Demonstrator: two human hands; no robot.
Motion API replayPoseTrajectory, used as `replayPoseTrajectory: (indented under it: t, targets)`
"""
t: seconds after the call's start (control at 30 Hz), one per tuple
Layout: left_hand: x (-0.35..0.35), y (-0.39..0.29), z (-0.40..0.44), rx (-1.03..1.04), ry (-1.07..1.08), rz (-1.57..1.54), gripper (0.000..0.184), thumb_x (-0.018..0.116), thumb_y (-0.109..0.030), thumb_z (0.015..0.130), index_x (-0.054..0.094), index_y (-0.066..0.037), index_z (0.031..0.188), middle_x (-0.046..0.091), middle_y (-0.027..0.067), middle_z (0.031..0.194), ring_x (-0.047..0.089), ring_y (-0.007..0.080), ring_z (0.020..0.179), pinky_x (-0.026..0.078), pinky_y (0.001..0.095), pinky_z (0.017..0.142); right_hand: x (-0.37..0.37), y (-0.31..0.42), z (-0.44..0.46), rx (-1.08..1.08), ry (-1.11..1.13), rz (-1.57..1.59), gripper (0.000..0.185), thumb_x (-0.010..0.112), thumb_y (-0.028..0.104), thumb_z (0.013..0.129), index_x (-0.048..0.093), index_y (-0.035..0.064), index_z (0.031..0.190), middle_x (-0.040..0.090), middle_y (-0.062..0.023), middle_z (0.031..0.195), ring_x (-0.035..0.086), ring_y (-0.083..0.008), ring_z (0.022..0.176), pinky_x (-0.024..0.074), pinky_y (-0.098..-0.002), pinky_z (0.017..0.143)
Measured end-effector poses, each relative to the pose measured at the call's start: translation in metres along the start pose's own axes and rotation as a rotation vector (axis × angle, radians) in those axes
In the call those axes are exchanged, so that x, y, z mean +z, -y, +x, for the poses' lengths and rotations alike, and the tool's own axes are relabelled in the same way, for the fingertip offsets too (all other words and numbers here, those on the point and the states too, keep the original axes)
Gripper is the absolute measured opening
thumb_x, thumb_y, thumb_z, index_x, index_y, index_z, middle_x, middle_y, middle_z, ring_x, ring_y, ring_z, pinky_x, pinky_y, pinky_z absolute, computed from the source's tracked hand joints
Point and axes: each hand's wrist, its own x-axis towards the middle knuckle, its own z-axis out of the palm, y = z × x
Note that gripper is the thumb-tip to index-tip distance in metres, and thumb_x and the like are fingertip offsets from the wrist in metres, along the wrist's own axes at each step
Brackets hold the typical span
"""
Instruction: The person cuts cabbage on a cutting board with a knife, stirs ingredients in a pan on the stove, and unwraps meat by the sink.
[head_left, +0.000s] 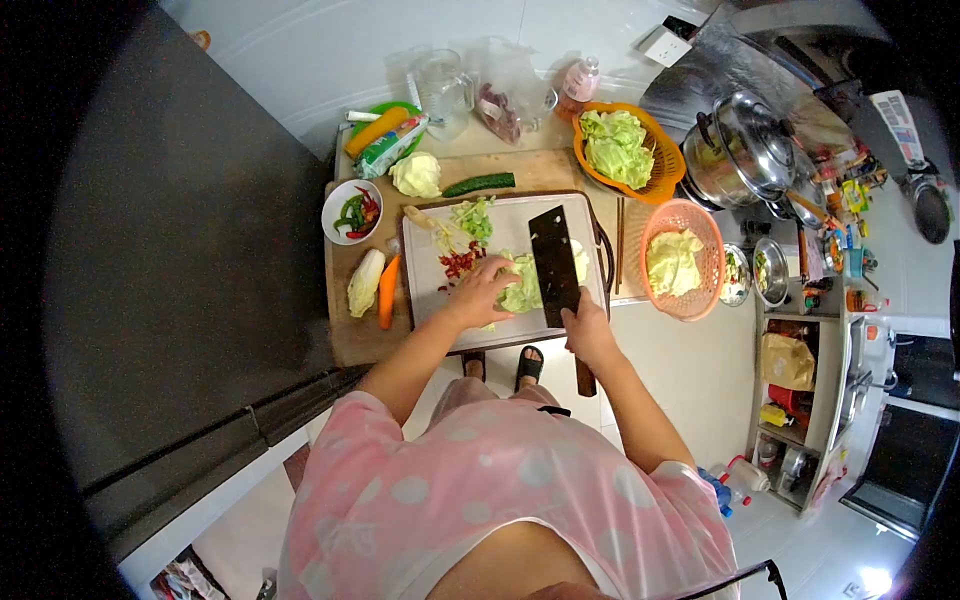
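My left hand (482, 292) rests with bent fingers on pale green cabbage leaves (521, 287) on the cutting board (440, 325). In my right hand (589, 327) is the handle of a dark cleaver (554, 262), its broad blade just right of the cabbage. A paler cabbage piece (579, 260) shows partly behind the blade. Chopped red chili (461, 261) and chopped green pieces (474, 218) lie on the board's left half, beside pale strips (428, 222).
Left of the board are a carrot (388, 293), a small cabbage (366, 283) and a chili bowl (352, 212). A cucumber (479, 184) lies behind it. An orange basket (665, 172), a pink basket (717, 245) and a steel pot (742, 150) stand right.
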Motion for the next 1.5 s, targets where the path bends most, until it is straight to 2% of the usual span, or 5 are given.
replayPoseTrajectory:
  t: [0.47, 0.77, 0.93, 1.07, 1.5]
  targets:
    - [-0.001, 0.002, -0.002, -0.033, 0.051, 0.092, 0.063, 0.082, -0.035, 0.066, 0.057, -0.01, 0.118, 0.042, 0.013, 0.133, 0.04, 0.0336, 0.127, 0.038, 0.0437, 0.104, 0.063, 0.022, 0.002, 0.152, 0.114, -0.397, 0.038, 0.047, 0.006, 0.086, 0.036, -0.007, 0.12, 0.064, -0.0285, 0.087, 0.065, -0.0428, 0.085, 0.0519, -0.049, 0.075]
    - [0.006, -0.003, -0.035, 0.121, 0.06, 0.18, 0.068, 0.079, -0.034, 0.069, 0.052, -0.012, 0.128, 0.04, 0.0113, 0.135, 0.037, 0.0315, 0.13, 0.037, 0.0451, 0.105, 0.081, -0.023, 0.012, -0.033, -0.165, -0.283, 0.045, 0.051, 0.008, 0.085, 0.033, -0.0078, 0.123, 0.062, -0.0295, 0.079, 0.062, -0.047, 0.075, 0.0498, -0.0528, 0.065]
    - [0.028, 0.012, -0.028, 0.178, -0.056, 0.318, 0.057, 0.075, -0.024, 0.073, 0.054, -0.015, 0.126, 0.043, 0.0079, 0.131, 0.039, 0.0284, 0.128, 0.038, 0.0437, 0.104, 0.05, -0.015, -0.006, 0.161, -0.119, 0.319, 0.03, 0.058, 0.01, 0.09, 0.041, 0.0006, 0.113, 0.058, -0.0141, 0.066, 0.055, -0.0209, 0.043, 0.0463, -0.0354, 0.04]
    - [0.034, 0.014, -0.002, 0.132, -0.174, 0.294, 0.054, 0.072, -0.021, 0.078, 0.047, -0.009, 0.125, 0.041, 0.0143, 0.132, 0.038, 0.0356, 0.128, 0.035, 0.046, 0.107, 0.034, -0.021, -0.036, 0.196, -0.258, 0.769, 0.029, 0.056, 0.006, 0.09, 0.043, 0.0011, 0.116, 0.053, -0.0052, 0.07, 0.051, -0.0142, 0.042, 0.0439, -0.0285, 0.039]
    - [0.026, -0.029, 0.071, 0.299, -0.026, 0.381, 0.085, 0.066, -0.064, 0.073, 0.037, -0.026, 0.144, 0.022, 0.0079, 0.152, 0.012, 0.0415, 0.141, 0.014, 0.0665, 0.109, 0.096, -0.088, -0.073, 0.345, -0.464, 1.184, 0.03, 0.054, 0.003, 0.091, 0.038, 0.0034, 0.116, 0.057, -0.0106, 0.084, 0.051, -0.0167, 0.043, 0.045, -0.0302, 0.038]
